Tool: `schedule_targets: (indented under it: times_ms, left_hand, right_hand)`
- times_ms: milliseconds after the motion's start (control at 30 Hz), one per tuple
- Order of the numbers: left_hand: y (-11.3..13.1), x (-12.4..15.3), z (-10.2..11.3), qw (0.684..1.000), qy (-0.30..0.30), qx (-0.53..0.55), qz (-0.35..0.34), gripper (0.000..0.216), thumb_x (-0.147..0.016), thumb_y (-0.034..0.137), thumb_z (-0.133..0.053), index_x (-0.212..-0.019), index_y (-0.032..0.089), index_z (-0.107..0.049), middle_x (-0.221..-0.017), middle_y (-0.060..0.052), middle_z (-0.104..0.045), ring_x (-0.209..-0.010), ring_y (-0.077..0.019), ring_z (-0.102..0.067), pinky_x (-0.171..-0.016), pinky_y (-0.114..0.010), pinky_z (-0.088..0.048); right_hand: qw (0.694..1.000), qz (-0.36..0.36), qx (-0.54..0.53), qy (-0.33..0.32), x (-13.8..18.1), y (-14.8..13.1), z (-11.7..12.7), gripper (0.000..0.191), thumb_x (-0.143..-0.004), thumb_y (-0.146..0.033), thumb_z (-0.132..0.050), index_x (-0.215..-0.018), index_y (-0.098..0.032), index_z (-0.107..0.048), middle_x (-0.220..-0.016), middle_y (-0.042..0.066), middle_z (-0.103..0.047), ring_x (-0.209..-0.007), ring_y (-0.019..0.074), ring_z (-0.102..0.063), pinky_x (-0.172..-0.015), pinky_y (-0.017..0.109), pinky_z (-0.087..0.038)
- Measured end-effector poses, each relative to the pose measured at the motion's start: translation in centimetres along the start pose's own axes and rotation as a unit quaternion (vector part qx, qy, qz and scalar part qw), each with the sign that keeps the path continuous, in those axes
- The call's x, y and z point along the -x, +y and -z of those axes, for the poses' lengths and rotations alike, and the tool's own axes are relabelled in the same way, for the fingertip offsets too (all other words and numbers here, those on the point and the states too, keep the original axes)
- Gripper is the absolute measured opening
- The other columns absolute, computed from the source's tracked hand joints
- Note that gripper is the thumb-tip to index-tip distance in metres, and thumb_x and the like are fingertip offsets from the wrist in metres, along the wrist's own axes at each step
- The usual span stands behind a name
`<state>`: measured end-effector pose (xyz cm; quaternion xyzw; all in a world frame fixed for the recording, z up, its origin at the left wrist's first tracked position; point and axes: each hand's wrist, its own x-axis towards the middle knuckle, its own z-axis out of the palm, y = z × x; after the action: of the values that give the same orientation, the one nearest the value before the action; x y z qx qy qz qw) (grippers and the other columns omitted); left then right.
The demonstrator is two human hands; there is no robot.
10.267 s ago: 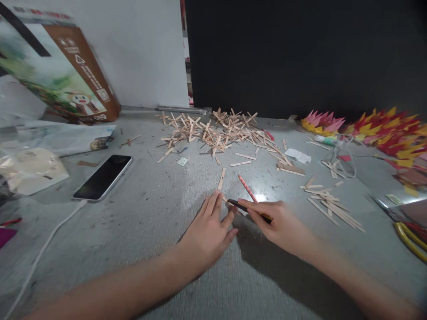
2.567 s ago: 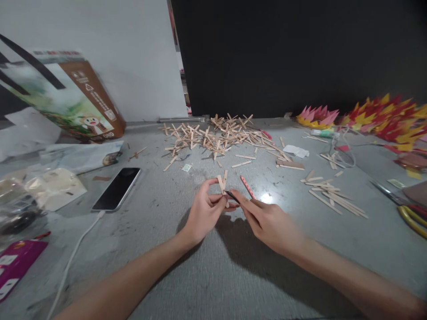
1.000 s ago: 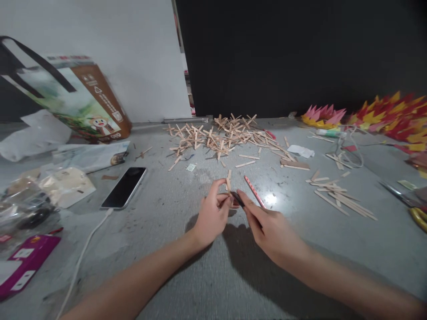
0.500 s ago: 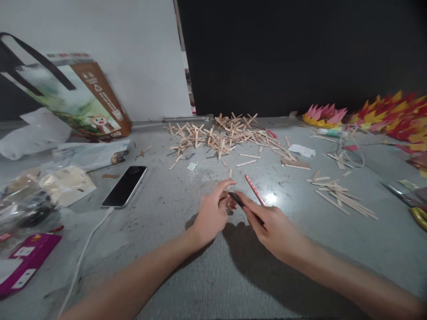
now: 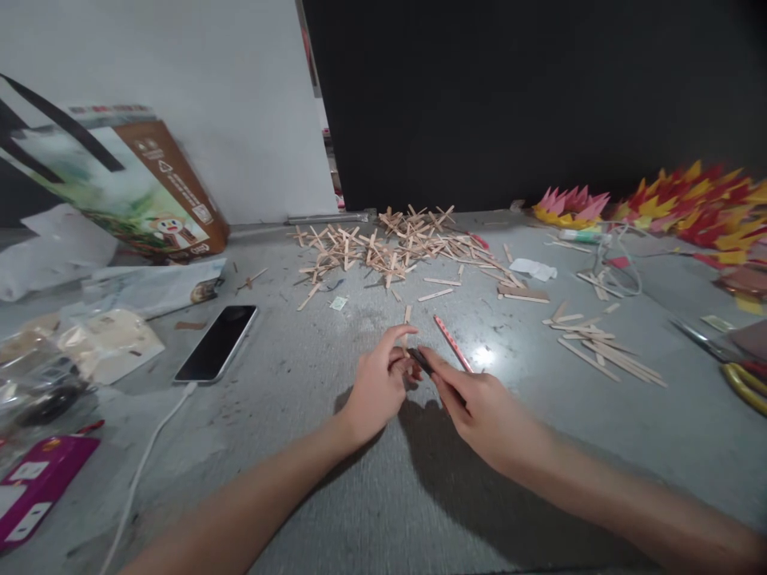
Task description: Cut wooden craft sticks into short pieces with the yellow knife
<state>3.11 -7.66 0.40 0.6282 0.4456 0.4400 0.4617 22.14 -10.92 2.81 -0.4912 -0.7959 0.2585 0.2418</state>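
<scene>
My left hand [image 5: 379, 390] is closed around the near end of a wooden craft stick [image 5: 408, 315], its index finger stretched out above. The stick points away from me. My right hand [image 5: 479, 407] pinches a slim dark tool [image 5: 420, 361] whose tip meets the left fingertips; its exact kind is hard to make out. Both hands are close together above the grey table. Just beyond the right hand lies a red-and-white patterned pencil-like stick [image 5: 452, 342].
Joined craft sticks [image 5: 383, 247] form a pile at the back, with loose sticks [image 5: 605, 345] to the right. Scissors [image 5: 743, 379] and folded-paper pieces [image 5: 689, 204] lie far right. On the left are a phone [image 5: 216, 343] on a white cable, a purple packet [image 5: 45, 487] and a bag [image 5: 137, 188].
The camera view has shifted slightly, so most things appear a little further left. Both hands keep nearly the same pose, with the dark tool still against the left fingertips.
</scene>
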Motion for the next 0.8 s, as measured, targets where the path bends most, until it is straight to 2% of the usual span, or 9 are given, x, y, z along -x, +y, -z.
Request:
schedule_targets:
  times_ms: [167,300,433,667,800]
  left_hand:
    - [0.1,-0.1,-0.1,0.999,-0.011,0.04,0.014,0.041,-0.094,0.013,-0.048,-0.134,0.021,-0.051,-0.074,0.0,-0.069,-0.068,-0.0159,-0.069,-0.068,-0.027,-0.056]
    - [-0.6,-0.1,0.5,0.998,-0.014,-0.057,-0.033,0.049,-0.088,0.003,-0.044,-0.131,0.023,-0.057,-0.076,0.001,-0.068,-0.07,-0.0132,-0.067,-0.07,-0.025,-0.053]
    - [-1.0,-0.1,1.0,0.987,-0.016,-0.138,-0.077,0.06,-0.08,-0.004,-0.042,-0.128,0.025,-0.061,-0.078,0.002,-0.067,-0.072,-0.0114,-0.065,-0.072,-0.023,-0.051]
    - [-0.6,-0.2,0.4,1.0,-0.018,-0.017,-0.013,0.047,-0.09,0.004,-0.041,-0.13,0.023,-0.054,-0.073,0.002,-0.068,-0.065,-0.0131,-0.067,-0.064,-0.024,-0.052]
    - [-0.2,-0.3,0.4,1.0,-0.022,0.003,-0.002,0.042,-0.09,0.007,-0.044,-0.128,0.024,-0.052,-0.07,0.003,-0.065,-0.064,-0.0139,-0.067,-0.062,-0.024,-0.05]
  right_hand:
    - [1.0,0.012,0.021,0.005,0.2,0.0,-0.3,0.053,-0.105,-0.021,-0.04,-0.157,-0.016,-0.048,-0.079,0.007,-0.075,-0.054,0.0146,-0.062,-0.054,0.024,-0.041]
    - [0.999,0.031,0.032,-0.001,0.4,0.1,-0.2,0.055,-0.104,-0.02,-0.039,-0.159,-0.018,-0.044,-0.085,0.009,-0.077,-0.062,0.0166,-0.066,-0.057,0.025,-0.041]
    - [1.0,0.022,0.015,-0.005,0.2,0.2,0.0,0.055,-0.103,-0.019,-0.042,-0.158,-0.02,-0.047,-0.073,0.004,-0.071,-0.052,0.0134,-0.057,-0.053,0.024,-0.036]
    - [1.0,-0.003,-0.019,-0.009,0.1,0.1,-0.1,0.053,-0.105,-0.022,-0.043,-0.157,-0.022,-0.048,-0.07,0.0,-0.066,-0.047,0.011,-0.047,-0.051,0.023,-0.033]
    - [0.999,0.004,-0.031,-0.005,0.2,0.2,-0.1,0.052,-0.104,-0.023,-0.044,-0.156,-0.021,-0.05,-0.068,0.0,-0.065,-0.048,0.0108,-0.048,-0.051,0.023,-0.033]
